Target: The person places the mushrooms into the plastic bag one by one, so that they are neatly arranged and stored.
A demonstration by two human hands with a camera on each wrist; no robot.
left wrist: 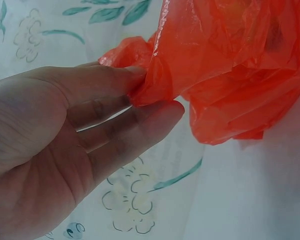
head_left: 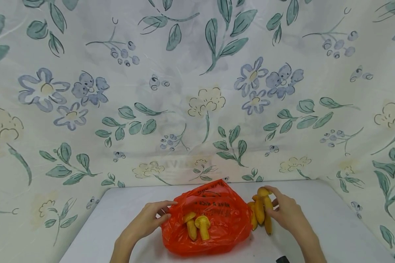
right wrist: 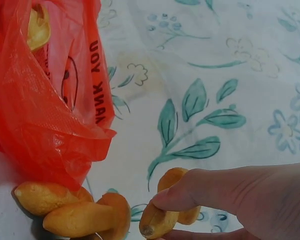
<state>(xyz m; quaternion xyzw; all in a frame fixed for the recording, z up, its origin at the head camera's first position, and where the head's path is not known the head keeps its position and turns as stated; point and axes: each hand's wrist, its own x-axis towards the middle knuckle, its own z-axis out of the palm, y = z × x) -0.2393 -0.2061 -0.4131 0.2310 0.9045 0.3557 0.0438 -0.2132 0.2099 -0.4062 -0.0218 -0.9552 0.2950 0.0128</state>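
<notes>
Red plastic bag sits on the white table with its mouth gaping toward the person; black lettering on it, "YOU" readable from the right wrist view. Two yellow mushrooms lie inside the bag, side by side, caps toward the far side, stems toward the person.

Left hand is at the bag's left edge: thumb and fingers pinch a fold of the red film, gap narrow, the lower fingers fairly straight beneath it.

Right hand is off the bag's right side, well apart from it. Thumb and fingers hold one yellow mushroom, the gripped mushroom, stem end showing in front of the thumb.

Loose mushrooms are bunched between the bag and the right hand, the nearest just beside the bag's right edge. Can't give a sure count, they overlap.

Small black object lies nearer the person than the bag, off to its right, cut by the frame; can't tell what. Floral cloth hangs behind the bag, past the table's far edge.
</notes>
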